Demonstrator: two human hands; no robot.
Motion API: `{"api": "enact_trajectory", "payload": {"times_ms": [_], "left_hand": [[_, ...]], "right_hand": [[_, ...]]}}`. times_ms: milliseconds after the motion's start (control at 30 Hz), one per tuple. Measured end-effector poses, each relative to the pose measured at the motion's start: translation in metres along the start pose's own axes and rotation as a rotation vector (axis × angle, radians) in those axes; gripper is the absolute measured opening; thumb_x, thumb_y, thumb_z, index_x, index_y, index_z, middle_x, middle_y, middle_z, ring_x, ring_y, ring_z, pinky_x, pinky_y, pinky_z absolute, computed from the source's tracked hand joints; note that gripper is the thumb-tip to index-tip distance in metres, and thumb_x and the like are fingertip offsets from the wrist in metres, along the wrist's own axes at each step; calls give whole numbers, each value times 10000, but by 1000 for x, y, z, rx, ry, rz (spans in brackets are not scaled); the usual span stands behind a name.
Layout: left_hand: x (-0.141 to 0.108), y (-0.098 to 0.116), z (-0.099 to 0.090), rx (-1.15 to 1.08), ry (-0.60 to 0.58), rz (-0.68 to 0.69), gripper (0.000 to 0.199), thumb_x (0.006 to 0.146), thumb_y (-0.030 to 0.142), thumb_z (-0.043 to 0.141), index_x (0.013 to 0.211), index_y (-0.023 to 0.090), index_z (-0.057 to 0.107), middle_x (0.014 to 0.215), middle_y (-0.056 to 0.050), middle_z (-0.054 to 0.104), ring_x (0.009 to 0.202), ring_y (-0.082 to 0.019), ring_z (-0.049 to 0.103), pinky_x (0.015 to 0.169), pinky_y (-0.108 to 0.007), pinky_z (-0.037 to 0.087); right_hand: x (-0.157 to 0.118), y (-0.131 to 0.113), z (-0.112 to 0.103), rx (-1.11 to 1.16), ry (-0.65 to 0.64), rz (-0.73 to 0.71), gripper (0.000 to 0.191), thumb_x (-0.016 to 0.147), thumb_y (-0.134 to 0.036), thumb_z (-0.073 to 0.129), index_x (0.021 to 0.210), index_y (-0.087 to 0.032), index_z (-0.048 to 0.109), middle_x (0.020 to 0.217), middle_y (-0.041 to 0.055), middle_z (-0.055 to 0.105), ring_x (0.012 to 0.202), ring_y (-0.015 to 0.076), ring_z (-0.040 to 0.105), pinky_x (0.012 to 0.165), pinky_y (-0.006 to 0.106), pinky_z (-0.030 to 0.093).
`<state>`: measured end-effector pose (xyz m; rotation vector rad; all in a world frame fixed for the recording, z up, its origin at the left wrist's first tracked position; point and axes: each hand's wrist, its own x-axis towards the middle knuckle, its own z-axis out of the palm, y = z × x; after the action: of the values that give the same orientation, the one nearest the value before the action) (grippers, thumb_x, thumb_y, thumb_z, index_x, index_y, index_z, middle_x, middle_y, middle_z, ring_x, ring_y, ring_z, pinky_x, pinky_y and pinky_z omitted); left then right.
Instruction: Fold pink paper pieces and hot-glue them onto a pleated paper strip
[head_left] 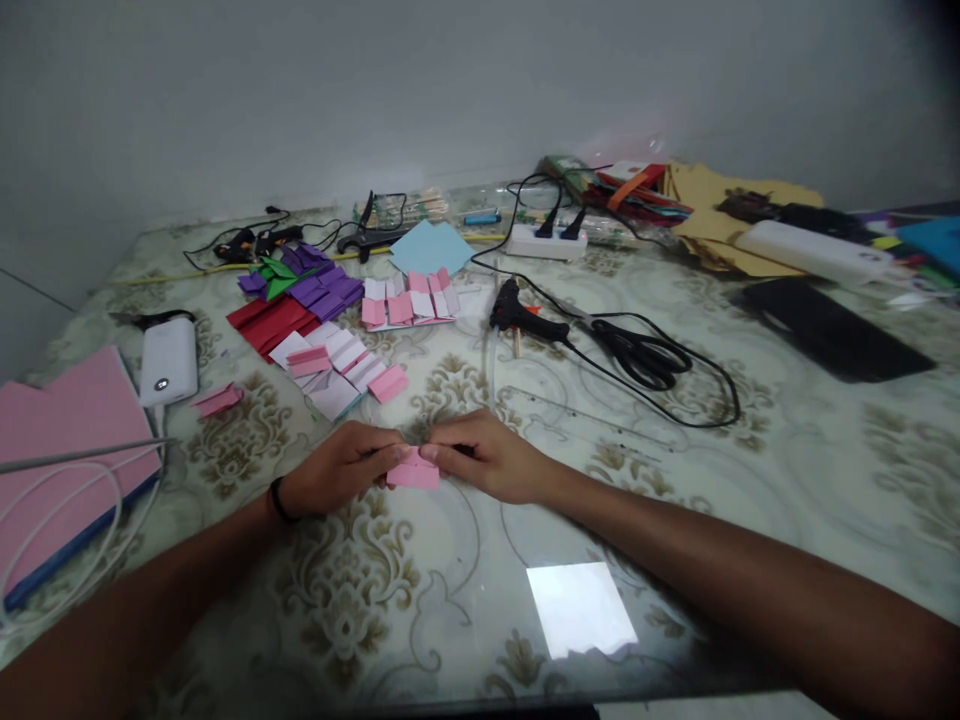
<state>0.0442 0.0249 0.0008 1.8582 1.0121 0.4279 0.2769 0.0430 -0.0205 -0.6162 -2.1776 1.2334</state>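
A small folded piece of pink paper (414, 472) is pinched between both of my hands above the middle of the table. My left hand (341, 468), with a dark band at the wrist, grips its left side with thumb and fingers. On its right side, my right hand (487, 458) presses with the thumb on top. The fingers beneath the paper are mostly hidden. Just beyond lie folded pink and white paper pieces (341, 365), and a single folded pink piece (219, 400) rests farther left.
A glue gun (525, 315) and black-handled scissors (637, 350) lie right of centre, cords around them. Behind stands a white power strip (547, 243). At left are a white power bank (169, 360) and pink sheets (67, 450). A black flat object (836, 330) lies at right.
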Motion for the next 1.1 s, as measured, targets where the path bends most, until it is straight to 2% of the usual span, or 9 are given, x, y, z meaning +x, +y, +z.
{"api": "enact_trajectory", "payload": {"times_ms": [167,300,533,667,800,900,1100], "left_hand": [[0,-1,-1,9,-3,-11,499,1014,442,436,609,152,458,595,31,507,576,-64,420,591,-205,324],[0,4,0,42,-24,-13,472,1021,421,414,641,151,493,618,28,517,598,-74,441,601,-212,325],[0,1,4,146,-52,40,429,991,365,455,619,162,387,597,46,370,597,-75,355,609,-242,266],[1,0,4,122,-22,2,433,985,365,434,608,170,345,587,49,338,582,-72,328,588,-241,253],[2,-1,3,60,79,-44,444,994,417,420,626,172,379,599,47,399,580,-70,345,568,-224,266],[1,-3,3,46,111,-48,479,996,454,430,614,167,397,584,46,418,567,-67,358,554,-217,272],[-1,-3,1,0,17,-107,398,936,492,596,752,143,645,654,21,634,589,-74,535,571,-187,366]], "right_hand": [[0,1,1,-12,17,23,495,1051,-457,446,652,-162,443,602,-47,370,578,65,361,582,203,291],[0,2,2,-40,33,8,427,1033,-413,491,693,-155,503,614,-49,399,579,59,374,578,193,290],[0,4,3,-73,-30,-75,409,1029,-374,499,685,-155,508,644,-36,419,621,67,415,626,206,311],[0,4,2,-30,-30,-21,406,1010,-356,519,659,-153,495,610,-50,385,584,57,376,592,201,289],[0,1,-1,62,9,106,400,993,-425,552,708,-144,562,604,-54,414,575,56,364,551,188,283],[0,1,0,86,12,125,410,947,-472,627,709,-145,557,606,-58,428,572,53,364,541,182,288],[0,1,2,43,70,148,334,949,-374,600,714,-142,548,621,-53,447,583,52,378,554,176,294]]}}
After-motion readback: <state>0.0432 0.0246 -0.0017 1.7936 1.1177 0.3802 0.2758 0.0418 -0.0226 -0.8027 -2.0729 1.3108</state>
